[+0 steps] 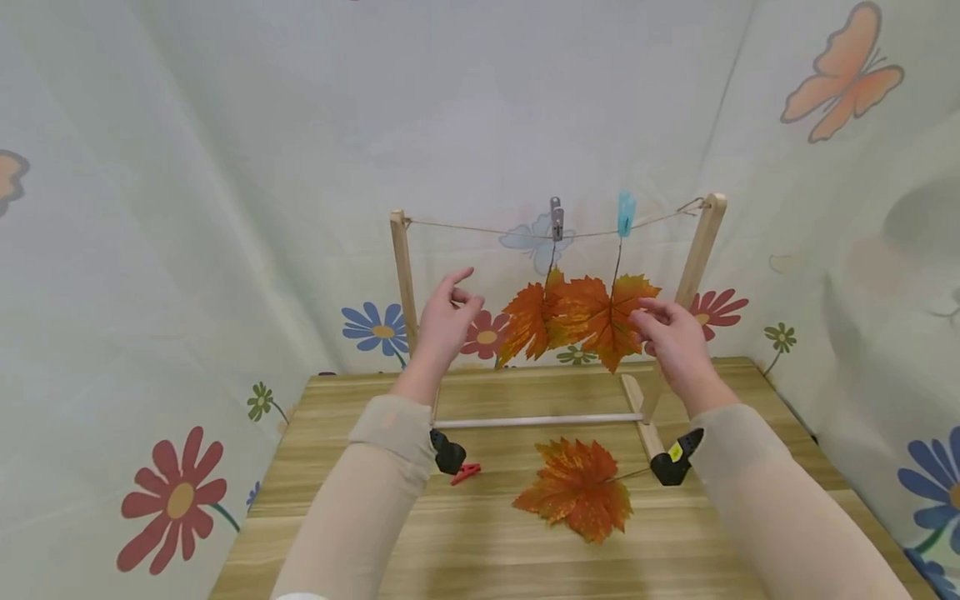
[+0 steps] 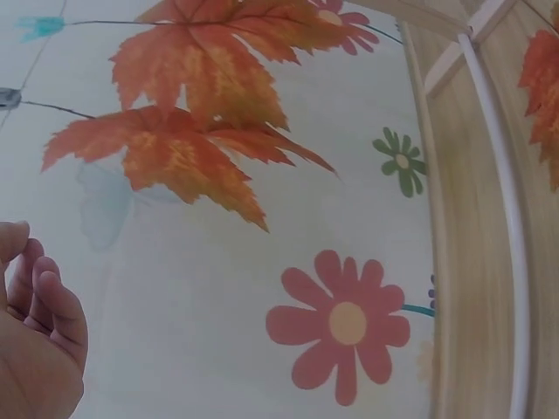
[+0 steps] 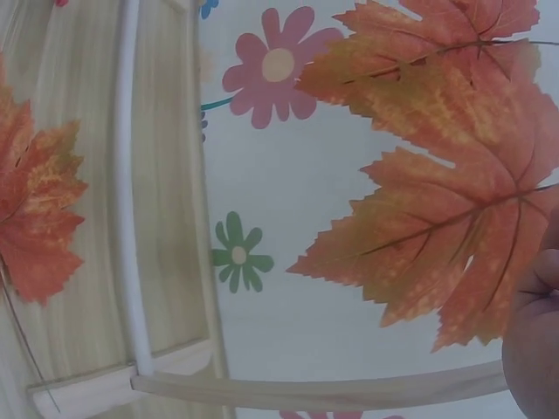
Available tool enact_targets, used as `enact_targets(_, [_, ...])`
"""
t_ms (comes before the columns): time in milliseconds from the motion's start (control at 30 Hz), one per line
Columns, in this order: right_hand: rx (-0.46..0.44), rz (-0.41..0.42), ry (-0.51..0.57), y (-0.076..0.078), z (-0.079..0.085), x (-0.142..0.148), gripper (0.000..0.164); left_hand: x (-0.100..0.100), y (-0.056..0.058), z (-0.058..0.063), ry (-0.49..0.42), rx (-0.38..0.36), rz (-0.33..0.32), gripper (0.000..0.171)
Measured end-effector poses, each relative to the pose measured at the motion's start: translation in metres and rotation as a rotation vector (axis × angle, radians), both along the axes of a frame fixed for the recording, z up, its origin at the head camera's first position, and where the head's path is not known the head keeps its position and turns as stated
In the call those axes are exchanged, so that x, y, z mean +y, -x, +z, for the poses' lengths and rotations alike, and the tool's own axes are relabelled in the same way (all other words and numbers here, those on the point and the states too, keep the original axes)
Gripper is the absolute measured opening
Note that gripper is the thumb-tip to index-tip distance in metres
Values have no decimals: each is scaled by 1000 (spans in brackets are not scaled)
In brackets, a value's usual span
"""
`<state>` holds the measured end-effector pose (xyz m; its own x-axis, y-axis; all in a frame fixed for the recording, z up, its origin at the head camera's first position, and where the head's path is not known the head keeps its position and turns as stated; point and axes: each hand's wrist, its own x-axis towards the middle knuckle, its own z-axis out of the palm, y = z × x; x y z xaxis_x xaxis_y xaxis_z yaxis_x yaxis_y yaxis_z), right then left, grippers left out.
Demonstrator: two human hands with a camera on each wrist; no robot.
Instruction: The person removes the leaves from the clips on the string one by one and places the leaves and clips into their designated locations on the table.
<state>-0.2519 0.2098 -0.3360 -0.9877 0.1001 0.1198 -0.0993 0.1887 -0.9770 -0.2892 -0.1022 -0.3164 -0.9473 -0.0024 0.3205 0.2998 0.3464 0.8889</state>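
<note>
Two orange artificial maple leaves hang by their stems from a string (image 1: 465, 227). A grey clothespin (image 1: 557, 221) clips the left leaf (image 1: 528, 321), and a light-blue clothespin (image 1: 626, 215) clips the right leaf (image 1: 600, 312). My right hand (image 1: 678, 346) is at the right leaf's outer edge, with thumb and fingertips pinching it. To the left of the leaves my left hand (image 1: 446, 321) is raised in the air, fingers loosely bent and holding nothing. A third maple leaf (image 1: 577, 492) lies on the table, its stem pointing right.
The string is tied between two wooden posts, left (image 1: 402, 267) and right (image 1: 701, 250). A white rod (image 1: 532, 422) joins the frame low down. On the wooden table (image 1: 360, 533) a red clothespin (image 1: 466, 473) lies near my left wrist. A flower-printed curtain (image 1: 300, 167) stands behind.
</note>
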Motion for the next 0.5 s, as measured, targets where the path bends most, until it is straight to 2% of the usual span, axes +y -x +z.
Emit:
enact_targets(233, [-2, 4, -34, 4, 13, -6, 53, 12, 3, 17, 5, 53, -29, 47])
enact_targets(500, [15, 43, -15, 10, 25, -19, 49, 23, 3, 39, 29, 68, -60, 48])
